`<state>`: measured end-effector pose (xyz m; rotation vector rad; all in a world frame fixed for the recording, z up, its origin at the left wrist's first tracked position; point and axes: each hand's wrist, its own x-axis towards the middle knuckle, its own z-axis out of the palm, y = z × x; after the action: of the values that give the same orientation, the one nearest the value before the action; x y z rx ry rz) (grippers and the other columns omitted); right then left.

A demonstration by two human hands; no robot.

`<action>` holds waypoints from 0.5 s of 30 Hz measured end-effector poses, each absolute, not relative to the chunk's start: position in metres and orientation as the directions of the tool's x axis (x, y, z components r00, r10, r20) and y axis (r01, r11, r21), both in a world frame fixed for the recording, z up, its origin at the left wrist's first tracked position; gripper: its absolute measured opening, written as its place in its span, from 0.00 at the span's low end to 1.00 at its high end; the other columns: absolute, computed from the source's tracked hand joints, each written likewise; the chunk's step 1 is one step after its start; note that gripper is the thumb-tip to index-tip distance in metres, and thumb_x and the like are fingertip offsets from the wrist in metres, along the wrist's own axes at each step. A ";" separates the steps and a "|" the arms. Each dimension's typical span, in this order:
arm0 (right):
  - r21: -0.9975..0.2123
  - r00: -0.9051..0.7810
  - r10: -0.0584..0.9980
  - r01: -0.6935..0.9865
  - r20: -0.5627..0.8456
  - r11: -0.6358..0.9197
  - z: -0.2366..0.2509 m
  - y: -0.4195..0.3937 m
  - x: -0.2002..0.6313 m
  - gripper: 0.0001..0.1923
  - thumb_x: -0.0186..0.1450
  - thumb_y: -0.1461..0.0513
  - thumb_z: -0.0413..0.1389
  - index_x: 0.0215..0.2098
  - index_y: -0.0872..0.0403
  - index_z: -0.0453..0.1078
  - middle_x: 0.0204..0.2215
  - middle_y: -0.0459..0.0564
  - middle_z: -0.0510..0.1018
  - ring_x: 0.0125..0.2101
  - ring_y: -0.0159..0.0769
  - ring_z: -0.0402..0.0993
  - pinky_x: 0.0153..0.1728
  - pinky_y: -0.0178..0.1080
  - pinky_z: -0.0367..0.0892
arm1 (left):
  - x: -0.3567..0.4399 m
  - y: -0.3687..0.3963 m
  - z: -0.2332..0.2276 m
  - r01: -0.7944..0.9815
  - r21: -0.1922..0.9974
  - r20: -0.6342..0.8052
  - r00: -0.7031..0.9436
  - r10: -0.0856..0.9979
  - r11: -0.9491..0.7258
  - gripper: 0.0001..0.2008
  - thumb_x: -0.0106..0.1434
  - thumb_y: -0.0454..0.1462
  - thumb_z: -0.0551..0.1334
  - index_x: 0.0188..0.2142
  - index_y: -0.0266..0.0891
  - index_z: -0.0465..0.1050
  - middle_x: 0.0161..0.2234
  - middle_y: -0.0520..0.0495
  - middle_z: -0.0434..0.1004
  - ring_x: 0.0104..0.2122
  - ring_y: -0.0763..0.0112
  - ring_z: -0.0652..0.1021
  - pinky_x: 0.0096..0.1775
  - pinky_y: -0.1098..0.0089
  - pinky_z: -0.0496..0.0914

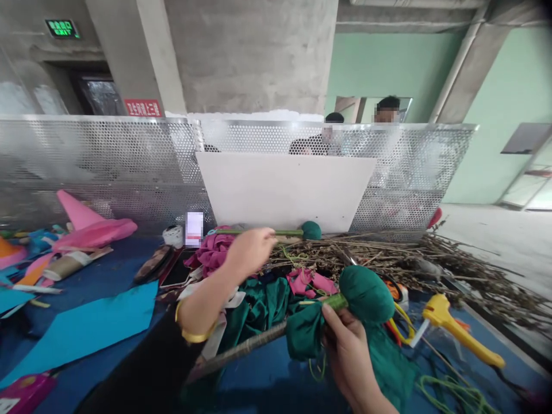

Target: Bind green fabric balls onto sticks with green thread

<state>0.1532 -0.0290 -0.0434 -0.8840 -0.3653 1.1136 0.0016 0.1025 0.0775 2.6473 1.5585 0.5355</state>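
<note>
Near right, my right hand (349, 351) pinches the green cloth-wrapped ball (365, 293) at its neck; the wrap could slip loose. Farther, my left hand (248, 252) grips a green stick (259, 232), which might snag the twigs (388, 259).

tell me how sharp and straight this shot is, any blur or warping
Head view: wide-angle warping bends the perforated metal screen and ceiling lines; the right hand and the green fabric ball it holds are fairly sharp; the left hand is slightly soft; corners smear and darken; daylight is even, without harsh glare.
</note>
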 end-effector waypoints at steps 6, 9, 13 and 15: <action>-0.778 0.417 0.907 -0.589 -0.063 0.217 -0.033 -0.027 0.143 0.14 0.46 0.60 0.70 0.24 0.57 0.71 0.19 0.42 0.71 0.18 0.27 0.62 0.19 0.30 0.57 | 0.037 0.000 0.042 0.646 0.387 0.253 0.611 0.750 -0.657 0.32 0.63 0.47 0.60 0.62 0.36 0.57 0.59 0.38 0.66 0.58 0.55 0.67 0.57 0.60 0.63; -0.774 0.370 0.927 -0.604 -0.063 0.189 -0.028 -0.022 0.138 0.14 0.48 0.58 0.69 0.25 0.57 0.71 0.18 0.42 0.70 0.17 0.27 0.60 0.18 0.31 0.55 | 0.031 0.000 0.027 0.585 0.488 0.210 0.642 0.737 -0.648 0.28 0.67 0.44 0.55 0.64 0.38 0.54 0.61 0.38 0.63 0.58 0.57 0.67 0.55 0.61 0.65; -0.801 0.346 0.935 -0.580 -0.082 0.144 -0.028 -0.015 0.136 0.17 0.48 0.55 0.70 0.23 0.56 0.68 0.13 0.36 0.59 0.14 0.22 0.46 0.15 0.30 0.42 | 0.016 0.018 0.020 0.577 0.555 0.137 0.647 0.750 -0.599 0.24 0.68 0.40 0.53 0.62 0.40 0.57 0.58 0.40 0.68 0.57 0.58 0.69 0.56 0.60 0.64; -0.815 0.328 0.943 -0.559 -0.051 0.150 -0.030 -0.012 0.136 0.19 0.48 0.54 0.70 0.21 0.56 0.66 0.13 0.35 0.55 0.14 0.21 0.43 0.15 0.30 0.41 | 0.011 0.023 0.019 0.568 0.593 0.108 0.645 0.756 -0.570 0.25 0.66 0.37 0.53 0.63 0.41 0.57 0.60 0.43 0.65 0.58 0.60 0.67 0.58 0.60 0.61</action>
<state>0.1360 -0.0116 -0.0301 -0.8580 -0.5481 1.1594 0.0107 0.0234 0.0194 2.3466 1.0318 0.4822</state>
